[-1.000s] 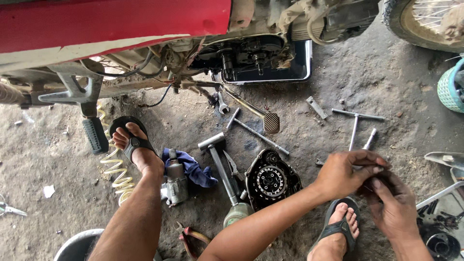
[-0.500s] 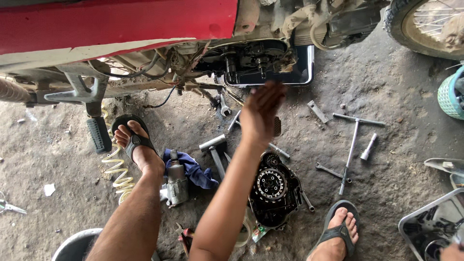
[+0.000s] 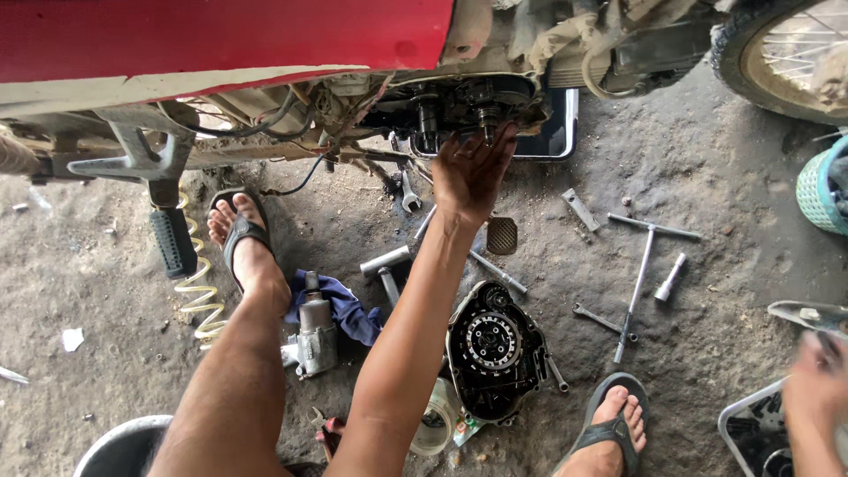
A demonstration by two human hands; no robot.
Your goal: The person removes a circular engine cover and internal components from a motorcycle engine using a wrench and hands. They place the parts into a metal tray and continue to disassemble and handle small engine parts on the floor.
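Reaching up with fingers (image 3: 495, 146) spread and holding nothing, the left hand (image 3: 470, 177) touches the exposed shafts of the open engine case (image 3: 468, 102) under the red motorcycle (image 3: 221, 40). Working there well likely calls for a light, steady touch, feeling each shaft squarely and keeping the wrist clear of the drain pan (image 3: 555, 132) behind. Below the forearm lies the removed clutch cover (image 3: 495, 349), flat on the dirt beside a T-handle wrench (image 3: 643, 265). The right hand (image 3: 817, 389) is blurred at the frame's edge; whether it grips anything cannot be told.
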